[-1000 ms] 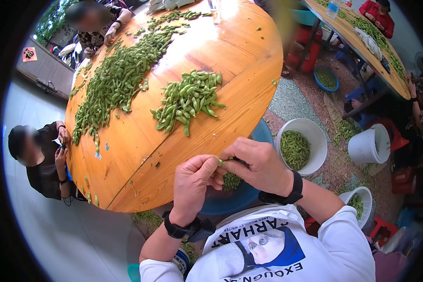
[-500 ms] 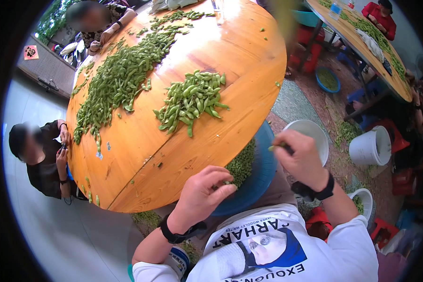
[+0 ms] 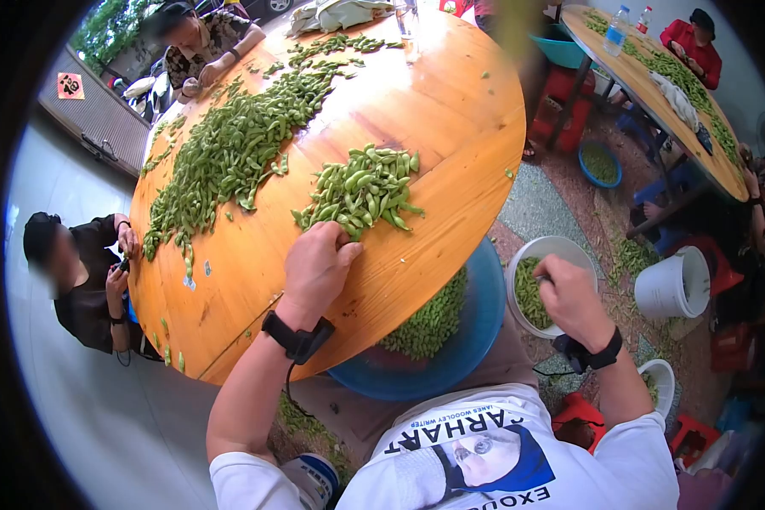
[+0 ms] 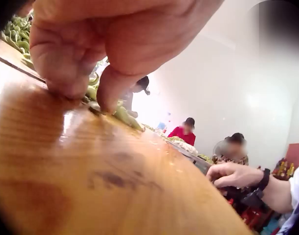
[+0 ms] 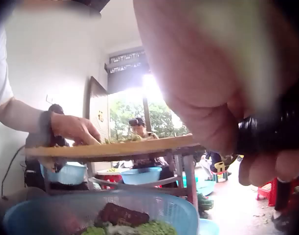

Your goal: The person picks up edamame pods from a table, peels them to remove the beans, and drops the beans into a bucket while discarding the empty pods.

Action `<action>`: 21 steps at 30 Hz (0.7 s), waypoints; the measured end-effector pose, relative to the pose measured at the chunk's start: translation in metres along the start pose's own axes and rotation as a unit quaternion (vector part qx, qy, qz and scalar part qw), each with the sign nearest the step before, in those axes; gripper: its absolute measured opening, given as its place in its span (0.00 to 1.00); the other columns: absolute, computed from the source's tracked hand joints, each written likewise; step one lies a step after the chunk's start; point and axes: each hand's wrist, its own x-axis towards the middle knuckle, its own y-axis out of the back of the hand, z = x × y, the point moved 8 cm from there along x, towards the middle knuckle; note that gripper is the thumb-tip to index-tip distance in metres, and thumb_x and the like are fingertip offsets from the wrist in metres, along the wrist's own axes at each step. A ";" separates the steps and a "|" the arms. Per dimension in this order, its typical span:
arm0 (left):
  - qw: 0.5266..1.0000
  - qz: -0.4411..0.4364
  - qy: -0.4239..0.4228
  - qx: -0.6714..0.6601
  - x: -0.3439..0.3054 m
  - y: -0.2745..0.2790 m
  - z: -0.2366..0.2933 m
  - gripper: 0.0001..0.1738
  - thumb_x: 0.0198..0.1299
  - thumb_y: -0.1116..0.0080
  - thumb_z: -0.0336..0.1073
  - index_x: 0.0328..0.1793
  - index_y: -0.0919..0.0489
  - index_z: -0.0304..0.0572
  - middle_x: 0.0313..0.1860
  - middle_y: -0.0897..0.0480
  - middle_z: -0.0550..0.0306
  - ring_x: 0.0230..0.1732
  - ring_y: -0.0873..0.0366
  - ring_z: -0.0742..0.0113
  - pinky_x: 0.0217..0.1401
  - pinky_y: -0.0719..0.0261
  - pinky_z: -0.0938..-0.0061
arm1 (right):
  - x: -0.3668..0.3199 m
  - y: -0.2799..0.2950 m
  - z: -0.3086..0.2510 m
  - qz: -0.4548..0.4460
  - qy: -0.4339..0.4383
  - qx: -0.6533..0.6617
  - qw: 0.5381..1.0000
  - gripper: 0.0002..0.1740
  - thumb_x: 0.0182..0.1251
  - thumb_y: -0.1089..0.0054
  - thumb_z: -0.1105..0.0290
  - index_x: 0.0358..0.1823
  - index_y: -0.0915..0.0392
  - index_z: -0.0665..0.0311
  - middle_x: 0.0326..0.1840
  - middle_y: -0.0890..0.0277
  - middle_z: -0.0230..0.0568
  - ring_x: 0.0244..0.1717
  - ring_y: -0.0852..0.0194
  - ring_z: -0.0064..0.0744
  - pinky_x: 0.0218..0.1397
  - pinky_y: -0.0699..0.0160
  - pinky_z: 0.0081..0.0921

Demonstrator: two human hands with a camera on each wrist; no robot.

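Observation:
My left hand [image 3: 316,265] reaches onto the wooden table [image 3: 272,340], at the near edge of a small pile of green soybean pods [image 3: 364,189]. In the left wrist view, its thumb and fingertips pinch a soybean pod [image 4: 92,92] low over the wood. My right hand [image 3: 572,293] is off the table's edge, overlapping the white bucket [image 3: 588,257] of pods in the head view. Its curled fingers grip a glossy black object [image 5: 269,131], whose kind is mostly hidden. Below the table edge, a blue basin [image 3: 487,336] holds shelled green beans [image 3: 429,327].
A long heap of pods [image 3: 229,153] spreads over the table's far left. Two people work at that side. A second white bucket [image 3: 671,285] and red stools [image 3: 580,416] stand on the floor at right. Another table [image 3: 654,76] with pods is behind.
My hands, together over the basin at first, have parted. The left moved forward to the small pile; the right moved right over the white bucket, and the pod seen in it no longer shows.

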 end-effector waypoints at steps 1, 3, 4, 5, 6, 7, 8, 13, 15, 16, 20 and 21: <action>0.999 0.014 -0.041 0.032 0.001 0.001 0.007 0.14 0.56 0.32 0.39 0.35 0.20 0.33 0.33 0.17 0.42 0.34 0.19 0.44 0.39 0.22 0.59 | 0.003 -0.002 -0.017 -0.009 0.031 0.048 0.998 0.07 0.60 0.49 0.79 0.38 0.24 0.71 0.34 0.22 0.58 0.39 0.21 0.59 0.45 0.23 0.47; 0.998 0.018 -0.053 0.026 -0.003 0.000 0.011 0.13 0.58 0.33 0.37 0.36 0.20 0.32 0.32 0.17 0.45 0.32 0.19 0.49 0.37 0.22 0.62 | 0.007 -0.008 -0.036 -0.006 0.056 0.084 0.995 0.07 0.60 0.48 0.79 0.38 0.22 0.70 0.35 0.20 0.56 0.38 0.19 0.56 0.44 0.22 0.43; 0.997 0.021 -0.065 0.019 -0.005 0.000 0.014 0.11 0.59 0.35 0.35 0.37 0.20 0.32 0.32 0.17 0.47 0.29 0.19 0.53 0.35 0.22 0.64 | 0.009 -0.011 -0.048 -0.006 0.091 0.121 0.988 0.08 0.61 0.47 0.79 0.40 0.21 0.70 0.33 0.21 0.52 0.35 0.19 0.49 0.40 0.23 0.38; 0.997 0.021 -0.068 0.020 -0.009 -0.001 0.018 0.11 0.59 0.35 0.35 0.37 0.20 0.32 0.32 0.17 0.47 0.29 0.19 0.53 0.35 0.22 0.64 | 0.011 -0.014 -0.060 -0.005 0.125 0.157 0.980 0.08 0.62 0.45 0.80 0.42 0.21 0.69 0.31 0.21 0.49 0.31 0.20 0.42 0.37 0.24 0.33; 0.988 -0.014 0.036 -0.148 -0.014 -0.007 0.008 0.09 0.61 0.36 0.34 0.39 0.20 0.33 0.31 0.17 0.52 0.28 0.19 0.61 0.32 0.22 0.69 | 0.014 -0.016 -0.068 -0.002 0.124 0.157 0.980 0.08 0.62 0.45 0.80 0.42 0.21 0.69 0.31 0.21 0.49 0.31 0.20 0.42 0.37 0.24 0.33; 0.939 -0.051 0.141 -0.309 -0.023 -0.016 0.003 0.08 0.63 0.38 0.32 0.41 0.20 0.33 0.30 0.18 0.57 0.26 0.20 0.68 0.29 0.23 0.73 | 0.016 -0.018 -0.077 -0.014 0.122 0.181 0.976 0.09 0.63 0.44 0.79 0.44 0.20 0.69 0.30 0.21 0.47 0.28 0.20 0.38 0.35 0.24 0.31; 0.897 -0.082 0.172 -0.399 -0.032 -0.016 0.014 0.08 0.65 0.38 0.32 0.46 0.19 0.34 0.31 0.19 0.64 0.27 0.22 0.79 0.27 0.25 0.82 | 0.019 -0.021 -0.086 -0.027 0.120 0.204 0.971 0.10 0.64 0.42 0.78 0.46 0.20 0.68 0.28 0.21 0.45 0.26 0.21 0.34 0.33 0.25 0.28; 0.837 -0.087 0.198 -0.503 -0.066 -0.023 0.034 0.09 0.65 0.37 0.30 0.48 0.19 0.33 0.33 0.17 0.61 0.29 0.20 0.79 0.28 0.22 0.84 | 0.029 -0.036 -0.118 -0.014 0.092 0.275 0.957 0.12 0.65 0.41 0.76 0.49 0.20 0.69 0.29 0.20 0.46 0.26 0.20 0.32 0.32 0.23 0.27; 0.829 -0.083 0.186 -0.521 -0.077 -0.025 0.044 0.08 0.65 0.36 0.30 0.47 0.19 0.33 0.33 0.17 0.62 0.30 0.20 0.79 0.29 0.22 0.84 | 0.030 -0.044 -0.123 -0.019 0.092 0.289 0.953 0.13 0.65 0.41 0.75 0.50 0.20 0.70 0.30 0.19 0.47 0.27 0.18 0.34 0.33 0.22 0.27; 0.824 -0.092 0.194 -0.524 -0.082 -0.029 0.046 0.08 0.65 0.35 0.30 0.47 0.19 0.34 0.34 0.17 0.62 0.30 0.20 0.79 0.29 0.22 0.85 | 0.030 -0.048 -0.125 -0.004 0.113 0.291 0.950 0.13 0.65 0.41 0.75 0.50 0.20 0.70 0.31 0.18 0.49 0.29 0.17 0.36 0.34 0.21 0.28; 0.814 -0.086 0.180 -0.545 -0.092 -0.034 0.053 0.09 0.65 0.35 0.30 0.46 0.21 0.34 0.35 0.17 0.62 0.32 0.20 0.80 0.29 0.21 0.86 | 0.026 -0.054 -0.126 -0.046 0.106 0.284 0.952 0.12 0.64 0.40 0.75 0.48 0.20 0.70 0.34 0.17 0.53 0.33 0.14 0.43 0.36 0.19 0.32; 0.813 -0.087 0.181 -0.546 -0.092 -0.035 0.053 0.09 0.65 0.35 0.30 0.46 0.21 0.34 0.35 0.17 0.62 0.32 0.20 0.80 0.29 0.21 0.86 | 0.025 -0.054 -0.126 -0.047 0.105 0.283 0.952 0.12 0.64 0.40 0.75 0.48 0.20 0.70 0.34 0.17 0.53 0.33 0.14 0.43 0.36 0.19 0.32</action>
